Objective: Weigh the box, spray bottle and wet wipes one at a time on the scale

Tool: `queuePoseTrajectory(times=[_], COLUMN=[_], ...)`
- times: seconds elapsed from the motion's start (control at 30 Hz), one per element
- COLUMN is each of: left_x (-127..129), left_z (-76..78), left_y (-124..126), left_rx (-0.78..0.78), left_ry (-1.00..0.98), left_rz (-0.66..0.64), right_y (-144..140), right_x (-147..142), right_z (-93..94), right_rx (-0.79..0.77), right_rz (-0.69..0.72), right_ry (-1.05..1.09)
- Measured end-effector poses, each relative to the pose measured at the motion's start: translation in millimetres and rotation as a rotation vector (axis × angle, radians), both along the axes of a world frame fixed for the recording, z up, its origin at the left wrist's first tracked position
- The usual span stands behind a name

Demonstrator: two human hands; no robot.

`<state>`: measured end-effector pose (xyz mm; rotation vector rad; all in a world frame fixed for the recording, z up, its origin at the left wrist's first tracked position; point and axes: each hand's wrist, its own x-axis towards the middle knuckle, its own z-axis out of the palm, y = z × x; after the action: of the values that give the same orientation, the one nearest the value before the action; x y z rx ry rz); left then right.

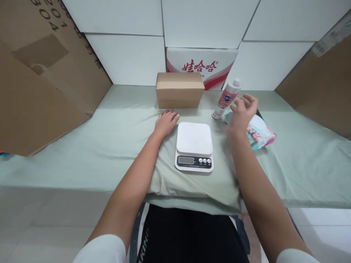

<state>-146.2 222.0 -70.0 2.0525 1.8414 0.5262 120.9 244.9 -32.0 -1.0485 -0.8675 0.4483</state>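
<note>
Cloth (175,188)'s rumpled near the front edge, so a dragging forearm could shift the scale (194,140) mid-desk (95,146). Left hand (166,123) lies flat just beside it, holding nothing. Right hand (242,114)'s grip is half-curled, seemingly empty — by the packet (261,137), where a careless swing might tip the bottle (227,98). Roomiest on the left; small box (179,89) crowds the back.

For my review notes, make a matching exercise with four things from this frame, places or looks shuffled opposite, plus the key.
1. scale
2. left hand
3. right hand
4. small brown box

A. in front of the white-and-red carton
B. partly hiding the patterned packet
C. white, with round buttons
D. palm down on the cloth

Pairs: 1-C, 2-D, 3-B, 4-A
</note>
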Motion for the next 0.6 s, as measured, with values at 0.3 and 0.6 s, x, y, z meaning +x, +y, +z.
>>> queuePoseTrajectory(times=[0.3,0.6], left_x=[0,-1], left_z=[1.4,-2.2], left_y=[-1,2], left_rx=[0.014,0.013], left_ry=[-0.013,-0.014], left_rz=[0.016,0.013], right_y=[55,-39], right_x=[3,-26], right_z=[-49.9,-8.8], right_rx=[-0.094,0.189], right_rz=[0.021,0.495], right_ry=[-0.415,-0.486])
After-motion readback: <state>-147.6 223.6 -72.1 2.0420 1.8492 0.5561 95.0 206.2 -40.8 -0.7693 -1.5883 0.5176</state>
